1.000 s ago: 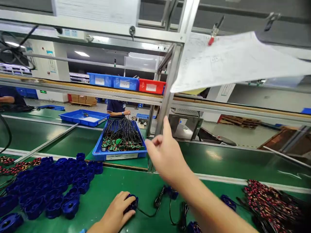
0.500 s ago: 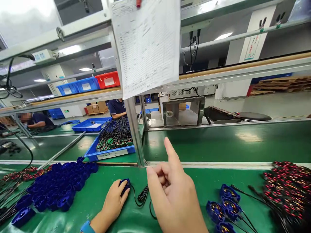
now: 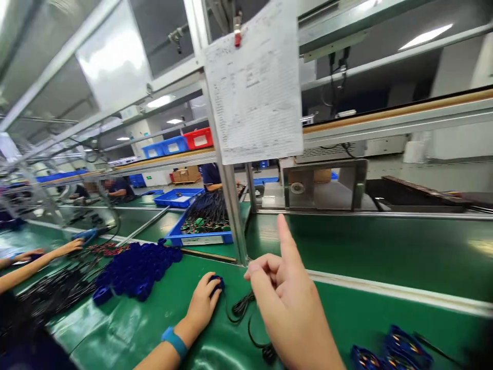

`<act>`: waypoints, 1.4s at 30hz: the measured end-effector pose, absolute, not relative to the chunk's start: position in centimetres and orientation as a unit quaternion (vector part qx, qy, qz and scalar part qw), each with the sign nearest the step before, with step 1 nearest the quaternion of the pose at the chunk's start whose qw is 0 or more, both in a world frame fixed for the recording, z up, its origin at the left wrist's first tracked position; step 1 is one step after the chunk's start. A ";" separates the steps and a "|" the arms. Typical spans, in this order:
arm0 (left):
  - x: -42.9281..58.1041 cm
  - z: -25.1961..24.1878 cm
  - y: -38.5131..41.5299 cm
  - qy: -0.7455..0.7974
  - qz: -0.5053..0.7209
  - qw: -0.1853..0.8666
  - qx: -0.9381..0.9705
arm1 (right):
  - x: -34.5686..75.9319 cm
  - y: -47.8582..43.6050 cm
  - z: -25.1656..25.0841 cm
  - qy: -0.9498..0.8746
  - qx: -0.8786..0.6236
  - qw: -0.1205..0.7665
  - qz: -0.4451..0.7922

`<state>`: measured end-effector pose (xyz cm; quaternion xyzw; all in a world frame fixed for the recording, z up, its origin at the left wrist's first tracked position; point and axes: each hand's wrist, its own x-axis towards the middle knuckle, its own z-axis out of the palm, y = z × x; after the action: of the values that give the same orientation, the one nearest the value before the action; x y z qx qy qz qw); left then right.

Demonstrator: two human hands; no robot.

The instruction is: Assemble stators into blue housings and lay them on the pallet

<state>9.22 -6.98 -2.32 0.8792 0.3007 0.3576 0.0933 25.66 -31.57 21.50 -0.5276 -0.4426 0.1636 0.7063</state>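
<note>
My left hand (image 3: 204, 303), with a turquoise band at the wrist, is closed around a small dark blue round part (image 3: 216, 285) resting on the green work surface. A black cable (image 3: 242, 307) runs from the part and lies coiled to its right. Nearer the camera, my right hand (image 3: 295, 303) is raised over the surface with its index finger stretched out and its other fingers curled; nothing shows in it. To the left of my left hand lies a heap of blue parts (image 3: 134, 270). More blue parts (image 3: 404, 349) with copper-coloured insides sit at the lower right.
Behind a metal post (image 3: 232, 210) stands a blue tray (image 3: 202, 239) of cabled circuit boards. A paper sheet (image 3: 258, 103) hangs above. At the left, another person's arm (image 3: 42, 262) reaches over black cables (image 3: 57, 288). Blue and red bins (image 3: 198, 139) stand on a shelf.
The view has swung left, so the scene sits further right and a co-worker's arms show at the left. My left hand still holds the blue part; my right hand keeps its pose.
</note>
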 end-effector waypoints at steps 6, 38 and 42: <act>9.5 -1.5 -7.6 0.301 0.365 0.135 0.870 | 23.5 -31.7 21.7 -0.453 -0.563 0.668 0.179; 3.4 -2.2 -0.5 0.240 0.315 0.051 0.917 | 22.4 -19.3 3.5 -0.343 -0.925 0.157 0.053; 2.7 -2.6 0.2 0.248 0.308 0.085 0.915 | 19.2 -20.6 2.3 -0.466 -0.863 0.190 0.042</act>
<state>2.72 0.23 -2.62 0.9146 0.2482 0.3076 0.0853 19.23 -20.63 2.34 -0.8631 -0.4662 0.0421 0.1896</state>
